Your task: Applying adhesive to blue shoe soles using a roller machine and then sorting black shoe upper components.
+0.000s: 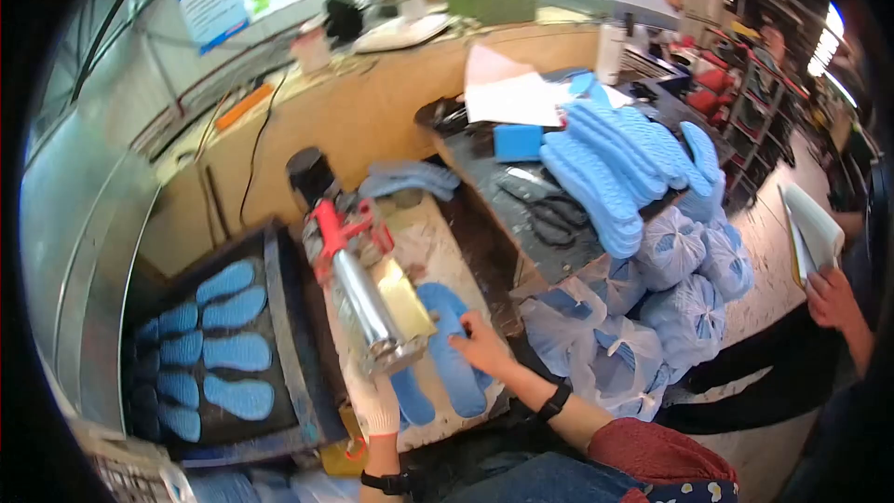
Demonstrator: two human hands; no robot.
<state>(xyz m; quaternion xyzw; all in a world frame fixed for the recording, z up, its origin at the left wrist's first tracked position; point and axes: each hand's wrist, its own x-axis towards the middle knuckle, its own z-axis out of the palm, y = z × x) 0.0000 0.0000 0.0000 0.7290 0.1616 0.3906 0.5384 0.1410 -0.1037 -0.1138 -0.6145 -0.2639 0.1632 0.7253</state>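
A blue insole (443,324) lies on the pale worktop (424,242) in front of me. My right hand (481,346), bare, has its fingers curled at the insole's right edge. A second blue insole (411,398) lies to its left, partly covered. My left hand (374,402), in a white knit glove, reaches up beside that insole. Its fingers are hidden under a machine with a silver cylinder (364,300) and a red frame (331,231). Next to the cylinder sits a gold-coloured plate (400,292).
Several blue insoles (237,352) lie in rows on a dark conveyor bed (279,317) at left. Insole stacks (605,168) and black scissors (556,214) rest on the right table. Bagged insoles (684,317) pile below it. At far right, another person's hand (832,300) holds papers.
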